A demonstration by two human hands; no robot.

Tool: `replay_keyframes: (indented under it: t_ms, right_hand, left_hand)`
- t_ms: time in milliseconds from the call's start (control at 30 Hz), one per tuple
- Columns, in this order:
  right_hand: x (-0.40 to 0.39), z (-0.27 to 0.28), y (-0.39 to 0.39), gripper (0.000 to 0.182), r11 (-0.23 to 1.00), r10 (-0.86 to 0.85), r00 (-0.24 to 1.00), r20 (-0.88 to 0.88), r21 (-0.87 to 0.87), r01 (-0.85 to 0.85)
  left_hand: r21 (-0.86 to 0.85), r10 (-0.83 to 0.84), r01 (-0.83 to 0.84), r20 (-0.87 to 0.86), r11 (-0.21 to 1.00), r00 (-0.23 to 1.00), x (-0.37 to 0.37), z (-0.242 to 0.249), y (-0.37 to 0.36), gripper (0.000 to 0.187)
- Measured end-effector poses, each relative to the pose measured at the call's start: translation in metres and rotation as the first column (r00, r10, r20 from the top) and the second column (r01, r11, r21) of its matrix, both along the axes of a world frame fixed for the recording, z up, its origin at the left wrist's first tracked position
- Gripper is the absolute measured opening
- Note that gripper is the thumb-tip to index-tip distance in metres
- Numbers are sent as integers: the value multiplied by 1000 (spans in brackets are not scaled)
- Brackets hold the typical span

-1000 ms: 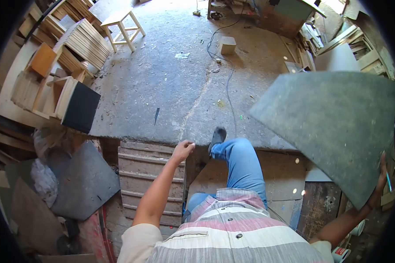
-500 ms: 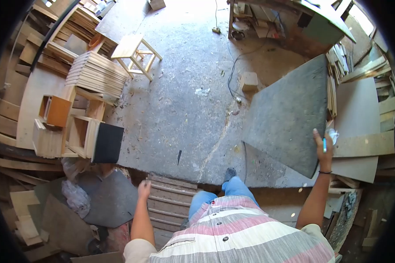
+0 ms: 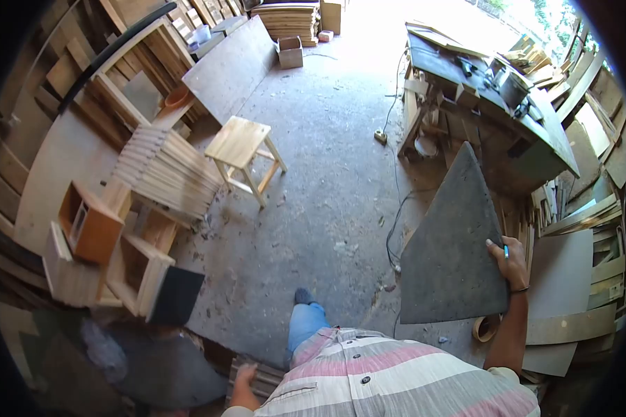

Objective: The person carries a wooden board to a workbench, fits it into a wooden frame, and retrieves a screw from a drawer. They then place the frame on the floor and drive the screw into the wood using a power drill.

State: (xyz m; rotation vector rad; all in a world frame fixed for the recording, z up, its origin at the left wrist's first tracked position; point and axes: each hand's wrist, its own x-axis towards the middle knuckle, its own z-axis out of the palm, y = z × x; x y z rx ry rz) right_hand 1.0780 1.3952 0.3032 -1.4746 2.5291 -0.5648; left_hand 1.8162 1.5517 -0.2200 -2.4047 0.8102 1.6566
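Observation:
My right hand (image 3: 509,264) grips the right edge of a dark grey board (image 3: 455,254), which stands tilted with one corner pointing up. A small light-blue, pen-like item (image 3: 506,251) shows at the fingers of that hand. Low on the other side, my left hand (image 3: 244,381) hangs beside my body with its fingers loosely curled, and I see nothing in them. Behind it are slatted wooden strips (image 3: 263,381).
A wooden stool (image 3: 238,142) stands ahead on the concrete floor. Stacked wooden panels (image 3: 167,170) and small box frames (image 3: 135,271) line the left. A workbench (image 3: 487,90) with tools is at the right, and a cable (image 3: 396,229) lies on the floor.
I have stepped forward and my view has lifted, bringing the workbench top into sight. The dark board has swung more upright in my right hand. My left hand is lower in view.

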Motion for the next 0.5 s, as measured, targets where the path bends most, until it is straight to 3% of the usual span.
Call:
replay_keyframes:
  t_ms: [33,67,167,200,233,300,333,400,433,467,500]
  right_hand:
    - [3,9,-28,43,1000,-10,1000,-2,-7,10]
    - [1,16,-57,42,1000,12,1000,-13,3,-12]
    - [10,36,-134,40,998,27,999,-45,-57,-30]
    - [12,41,-159,39,991,36,996,-83,-122,-46]
    - [8,38,-184,39,991,21,997,-79,-128,-31]
    - [-5,22,-237,38,943,4,954,-300,-317,-104]
    - [-3,27,-266,38,943,-10,955,-295,-322,-90]
    - [6,47,-335,37,977,20,999,39,-214,-12]
    - [3,47,-373,37,976,11,999,40,-219,-2]
    - [-1,48,-411,37,980,24,992,125,-197,2]
    - [-10,46,-444,37,984,35,976,215,-177,4]
  left_hand:
    - [-51,-65,65,-1,997,998,-26,57,-85,34]
    - [-254,-289,292,49,922,956,-18,41,-152,34]
    - [-622,-170,144,18,769,985,-69,155,-355,37]
    - [-721,-238,239,105,650,966,-81,185,-415,35]
    - [-736,-231,201,63,646,971,-93,208,-472,34]
    - [-783,-255,154,-6,603,967,-122,250,-574,32]
    - [-815,-288,142,-32,562,957,-137,266,-617,30]
    - [-810,-273,85,-95,580,957,-162,277,-702,29]
    - [-799,-239,12,-165,601,957,-175,277,-741,28]
    - [-826,-275,41,-140,562,951,-179,261,-781,27]
    - [-798,-280,73,-123,598,952,-185,253,-811,28]
